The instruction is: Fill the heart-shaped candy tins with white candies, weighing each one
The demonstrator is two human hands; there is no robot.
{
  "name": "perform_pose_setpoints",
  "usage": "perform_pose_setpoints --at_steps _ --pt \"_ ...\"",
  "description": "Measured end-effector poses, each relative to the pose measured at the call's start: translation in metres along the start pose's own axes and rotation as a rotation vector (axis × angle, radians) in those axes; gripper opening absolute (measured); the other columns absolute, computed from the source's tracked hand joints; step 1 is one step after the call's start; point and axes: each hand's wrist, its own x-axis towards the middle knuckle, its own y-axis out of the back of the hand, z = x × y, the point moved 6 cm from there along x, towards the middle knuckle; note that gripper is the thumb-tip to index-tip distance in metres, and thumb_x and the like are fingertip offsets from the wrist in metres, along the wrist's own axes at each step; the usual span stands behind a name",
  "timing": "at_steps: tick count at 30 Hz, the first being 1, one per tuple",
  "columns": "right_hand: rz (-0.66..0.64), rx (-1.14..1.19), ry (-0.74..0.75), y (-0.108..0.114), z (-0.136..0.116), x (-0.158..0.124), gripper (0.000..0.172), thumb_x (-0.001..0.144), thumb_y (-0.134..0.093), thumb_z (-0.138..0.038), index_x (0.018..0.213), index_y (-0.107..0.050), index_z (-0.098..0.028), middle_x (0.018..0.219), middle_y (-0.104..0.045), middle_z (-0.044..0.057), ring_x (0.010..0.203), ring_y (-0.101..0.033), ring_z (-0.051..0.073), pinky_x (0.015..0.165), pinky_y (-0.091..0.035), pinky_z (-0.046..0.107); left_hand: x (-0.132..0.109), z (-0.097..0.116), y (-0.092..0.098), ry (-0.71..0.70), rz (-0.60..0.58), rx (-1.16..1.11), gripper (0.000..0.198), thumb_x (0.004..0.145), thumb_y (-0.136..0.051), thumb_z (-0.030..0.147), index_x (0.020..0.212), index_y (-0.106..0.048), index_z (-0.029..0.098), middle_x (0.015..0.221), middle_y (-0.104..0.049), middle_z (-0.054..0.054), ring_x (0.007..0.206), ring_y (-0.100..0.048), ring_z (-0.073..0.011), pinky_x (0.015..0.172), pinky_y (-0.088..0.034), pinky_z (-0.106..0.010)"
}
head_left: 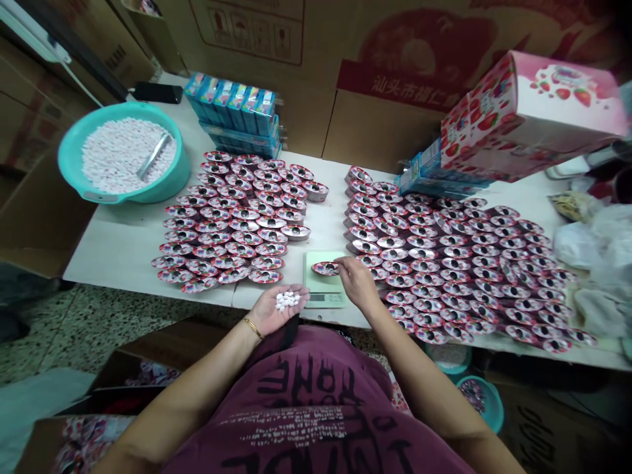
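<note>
My left hand [277, 308] lies palm up at the table's front edge, cupping a small heap of white candies [287, 300]. My right hand [356, 282] reaches left, its fingertips pinched at a small red-and-white tin [325, 268] that sits on a light green scale [324, 282]. Whether the fingers grip the tin or only touch it is unclear. To the left of the scale lies a group of several like tins [232, 220], and a larger group [459, 263] spreads to the right.
A teal bowl [74, 158] of white candies with a metal scoop [153, 156] stands at the far left. Blue packs [237, 115] and a pink strawberry box [533, 112] sit at the back. Plastic bags [597, 257] lie at the right. Cardboard boxes stand behind and on the floor.
</note>
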Motion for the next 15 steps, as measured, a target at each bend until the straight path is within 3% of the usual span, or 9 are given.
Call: perform_pose_setpoints --at_steps 4,9,12,15 --pt "-0.104 -0.111 0.122 -0.008 -0.025 -0.022 0.027 0.083 -0.035 -0.022 0.104 -0.051 -0.017 0.100 -0.054 0.007 0.094 -0.046 0.017 0.080 -0.036 0.027 0.002 -0.003 -0.001 0.010 -0.027 -0.021 0.024 0.073 -0.045 0.014 0.091 -0.058 0.004 0.093 -0.063 -0.017 0.094 -0.056 -0.0223 0.078 -0.047 -0.031" --pt "-0.062 -0.340 -0.048 -0.014 0.011 -0.024 0.030 0.082 -0.031 -0.012 0.102 -0.054 -0.014 0.094 -0.055 0.009 0.090 -0.044 0.020 0.080 -0.034 0.029 0.000 -0.001 0.009 0.001 0.033 -0.025 0.022 0.073 -0.044 0.012 0.088 -0.058 0.004 0.091 -0.063 -0.016 0.090 -0.058 -0.0205 0.077 -0.047 -0.029" --pt "-0.068 -0.320 0.035 -0.021 0.025 -0.014 0.028 0.082 -0.033 -0.011 0.098 -0.056 -0.015 0.092 -0.057 0.008 0.087 -0.046 0.019 0.080 -0.034 0.029 -0.001 0.000 0.012 -0.007 0.045 -0.025 0.021 0.073 -0.045 0.012 0.087 -0.058 0.004 0.090 -0.064 -0.016 0.090 -0.058 -0.0208 0.077 -0.047 -0.029" --pt "0.019 -0.206 0.111 -0.020 0.021 -0.010 0.026 0.082 -0.034 -0.012 0.096 -0.056 -0.016 0.093 -0.058 0.007 0.087 -0.047 0.018 0.078 -0.037 0.030 -0.002 0.000 0.010 -0.006 0.032 -0.024 0.022 0.073 -0.045 0.013 0.088 -0.058 0.005 0.091 -0.063 -0.015 0.091 -0.057 -0.0207 0.078 -0.046 -0.030"
